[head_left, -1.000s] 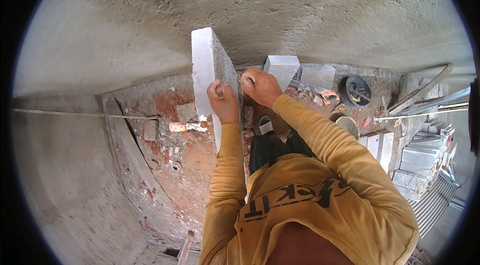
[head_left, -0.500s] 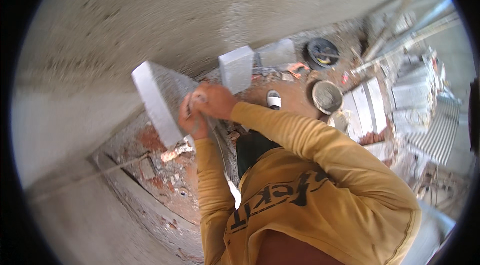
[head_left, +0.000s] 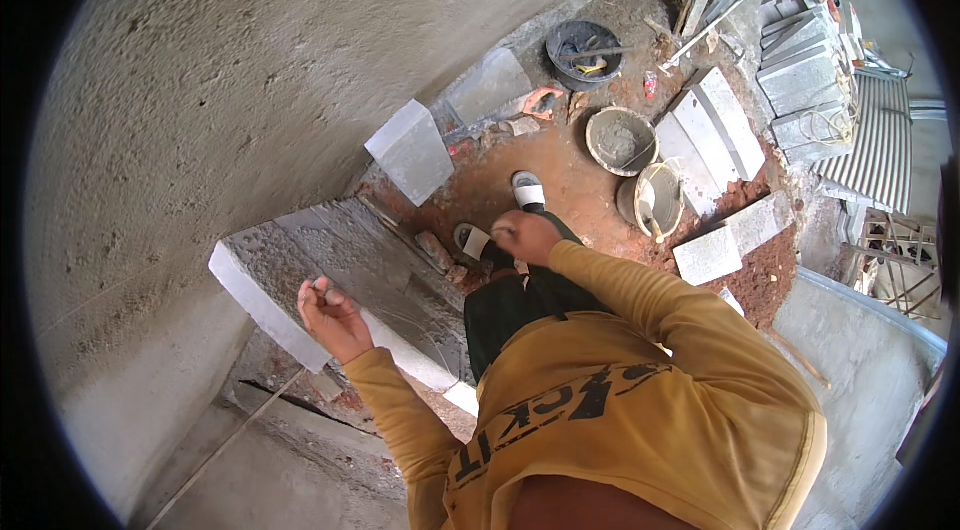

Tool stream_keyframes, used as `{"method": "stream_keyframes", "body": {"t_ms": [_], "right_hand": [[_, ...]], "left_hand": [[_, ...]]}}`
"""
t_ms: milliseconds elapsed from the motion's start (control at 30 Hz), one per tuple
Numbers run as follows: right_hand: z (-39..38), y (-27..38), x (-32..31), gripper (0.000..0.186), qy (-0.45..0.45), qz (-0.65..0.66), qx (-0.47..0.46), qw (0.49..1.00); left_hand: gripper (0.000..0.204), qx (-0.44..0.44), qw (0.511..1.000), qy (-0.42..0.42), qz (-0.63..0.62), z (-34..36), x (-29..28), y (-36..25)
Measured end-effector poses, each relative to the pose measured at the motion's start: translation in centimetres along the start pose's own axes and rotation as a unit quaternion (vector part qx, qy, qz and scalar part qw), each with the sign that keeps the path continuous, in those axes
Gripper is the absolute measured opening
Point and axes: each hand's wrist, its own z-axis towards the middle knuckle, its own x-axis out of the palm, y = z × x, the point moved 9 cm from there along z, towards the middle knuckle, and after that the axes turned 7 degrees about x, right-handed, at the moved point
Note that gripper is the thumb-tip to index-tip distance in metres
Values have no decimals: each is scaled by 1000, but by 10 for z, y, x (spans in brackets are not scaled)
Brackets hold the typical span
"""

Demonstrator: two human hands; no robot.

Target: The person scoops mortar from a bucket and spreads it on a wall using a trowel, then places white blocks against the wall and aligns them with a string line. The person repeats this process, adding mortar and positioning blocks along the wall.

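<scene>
My left hand [head_left: 335, 318] is raised over the near side of a low row of pale blocks [head_left: 258, 298], whose top is smeared with grey mortar. Its fingers curl toward the thumb; anything they pinch is too small to make out. Closer to my body, my right hand [head_left: 526, 235] is closed in front of my dark trousers, above my sandals [head_left: 527, 190]. What it holds, if anything, stays hidden. Beyond the row, a loose pale block [head_left: 412, 155] leans at the foot of the rough rendered wall [head_left: 270, 80].
A saw with an orange handle [head_left: 542, 102] lies near a black tub [head_left: 575, 80] of tools. Rightward stand a mortar bucket [head_left: 594, 156] and a second bucket [head_left: 631, 213]. Farther right are flat blocks [head_left: 710, 140], stacked blocks [head_left: 800, 80] and corrugated sheets [head_left: 870, 140].
My hands were together above the row's end and have come apart. The right has moved rightward toward my body, the left lower and to the left. The view has shifted.
</scene>
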Motion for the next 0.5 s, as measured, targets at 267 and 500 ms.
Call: {"method": "stream_keyframes", "body": {"t_ms": [267, 500], "right_hand": [[94, -197, -29, 40, -87, -38, 167, 981], [329, -409, 115, 35, 100, -249, 71, 961]], "left_hand": [[26, 208, 958, -79, 180, 10, 27, -66], [30, 444, 815, -188, 322, 17, -7, -76]]}}
